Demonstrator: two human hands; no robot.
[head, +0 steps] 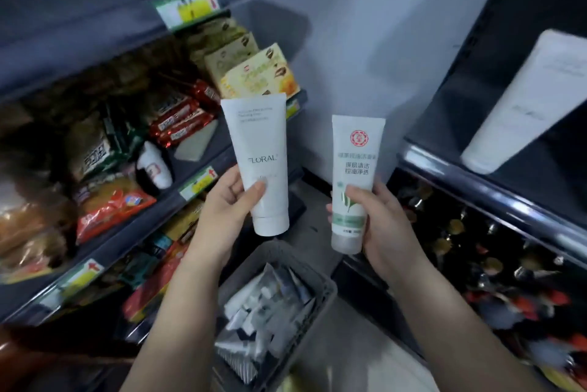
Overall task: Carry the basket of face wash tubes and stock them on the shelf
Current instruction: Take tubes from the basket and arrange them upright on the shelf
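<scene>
Left hand (230, 201) has its fingers wrapped round a white FLORAL tube (260, 163), right hand (386, 220) grips a green-leaf tube (354, 182). Both are upright above the grey basket (324, 283) of tubes.

Two upright white tubes (261, 150) (caps down) above grey basket (320, 268).

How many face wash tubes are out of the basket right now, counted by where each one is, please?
Held in the left hand, plain white FLORAL tube: 1
Held in the right hand, green-leaf tube: 1
Lying on the right shelf, white tube: 1
Total: 3
</scene>
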